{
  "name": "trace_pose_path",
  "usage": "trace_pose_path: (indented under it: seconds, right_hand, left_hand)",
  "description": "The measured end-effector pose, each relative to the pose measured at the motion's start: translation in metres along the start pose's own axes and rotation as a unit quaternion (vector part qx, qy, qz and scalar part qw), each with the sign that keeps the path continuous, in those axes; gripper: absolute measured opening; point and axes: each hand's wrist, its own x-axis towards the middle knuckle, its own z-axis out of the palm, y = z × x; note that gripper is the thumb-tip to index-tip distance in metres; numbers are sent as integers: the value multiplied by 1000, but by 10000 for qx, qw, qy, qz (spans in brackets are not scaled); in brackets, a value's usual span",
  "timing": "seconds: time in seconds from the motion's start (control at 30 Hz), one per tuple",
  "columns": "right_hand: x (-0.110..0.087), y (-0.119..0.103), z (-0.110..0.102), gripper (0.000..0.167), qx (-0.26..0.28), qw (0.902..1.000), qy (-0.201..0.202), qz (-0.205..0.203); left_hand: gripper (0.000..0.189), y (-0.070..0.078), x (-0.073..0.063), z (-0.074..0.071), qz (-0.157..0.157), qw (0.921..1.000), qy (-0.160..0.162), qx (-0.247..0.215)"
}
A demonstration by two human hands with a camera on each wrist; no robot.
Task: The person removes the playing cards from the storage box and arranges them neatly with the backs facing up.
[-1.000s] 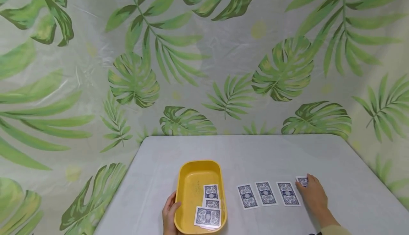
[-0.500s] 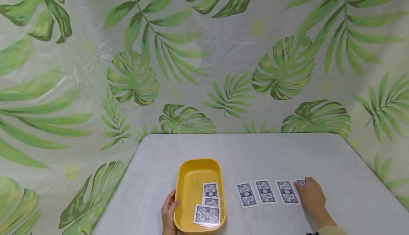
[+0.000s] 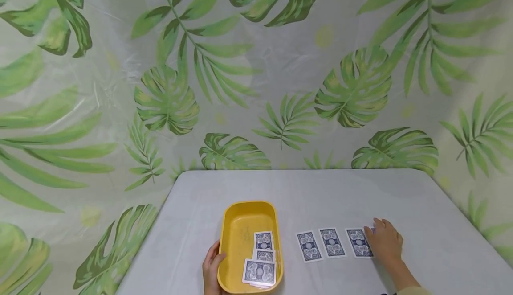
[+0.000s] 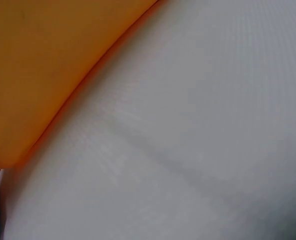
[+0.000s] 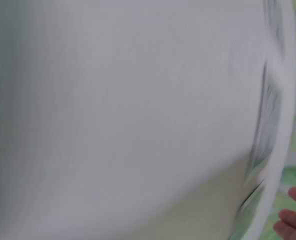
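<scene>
My left hand (image 3: 212, 268) grips the left side of a yellow plastic tray (image 3: 232, 223), thumb over its rim. Inside lie several playing cards (image 3: 260, 272), backs up and overlapping at the tray's right side. Right of the tray, three face-down playing cards (image 3: 331, 243) stand in a slanted row. My right hand (image 3: 385, 243) hovers at the row's right end, covering most of another card (image 3: 373, 230). In the right wrist view its fingertips (image 5: 293, 220) show at the right edge, spread apart with nothing visible between them.
The white table (image 3: 320, 197) reaches back to a wall covering (image 3: 288, 76) printed with green leaves. In the left wrist view the tray's outer wall (image 4: 47, 60) fills the upper left corner.
My right hand has shifted slightly left, toward the third card in the row, and now hides more of the card at the end. My left hand and the tray stay put.
</scene>
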Motion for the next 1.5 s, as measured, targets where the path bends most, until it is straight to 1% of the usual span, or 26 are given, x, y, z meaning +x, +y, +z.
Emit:
trace_pose_path:
  seconds: [0.1, 0.2, 0.3, 0.5, 0.67, 0.83, 0.9, 0.97, 1.03, 1.1, 1.17, 1.27, 1.33, 1.43, 1.5]
  right_hand:
    - [-6, -19, 2, 49, 84, 9985, 334, -415]
    - [-14, -44, 3, 46, 186, 9940, 645, -869]
    - [-22, -72, 4, 44, 237, 9886, 824, -1239]
    - [-44, -127, 12, 42, 326, 9788, 951, -1785]
    - [-65, -166, 22, 42, 385, 9731, 870, -2098]
    - [-85, -197, 33, 43, 482, 9617, 727, -2600]
    - [-91, -207, 38, 46, 376, 9558, 512, -2870]
    - [-96, -214, 42, 53, 132, 9487, 191, -3154]
    - [-100, -219, 47, 61, -232, 9373, -156, -3475]
    - [-102, -223, 52, 69, -712, 9203, -441, -3820]
    - [-104, -226, 57, 77, -1289, 8987, -635, -4144]
    - [-106, -229, 62, 83, -2002, 8631, -797, -4568]
    - [-106, -231, 63, 85, -2302, 8435, -905, -4767]
    - [-106, -235, 63, 80, -2519, 8220, -1183, -4968]
    - [-106, -238, 61, 77, -2636, 8047, -1372, -5139]
  left_hand:
    - [50, -1, -2, -1, -54, 10000, -33, -25]
    - [50, -1, -2, -1, -43, 10000, -68, -51]
    - [50, -1, -2, -1, -34, 9999, -70, -97]
    - [50, -1, 0, -1, 27, 10000, -2, -47]
    - [49, -1, 0, -2, -35, 9999, -6, 116]
    - [49, 0, 1, -3, -37, 9998, -38, 216]
    - [49, 0, 0, -3, -42, 9997, -29, 250]
    - [49, 0, 0, -3, -74, 9996, 0, 267]
    - [49, -1, 0, -4, -74, 9996, 20, 280]
    - [49, -1, 0, -5, -70, 9997, 51, 244]
    - [49, -2, 0, -6, -48, 9997, 65, 210]
    - [49, -3, -1, -7, 9, 9998, 103, 167]
    - [49, -3, -1, -7, 41, 9998, 123, 176]
    - [49, -3, 1, -6, 118, 9996, 83, 257]
    - [49, -3, 2, -5, 106, 9993, 48, 361]
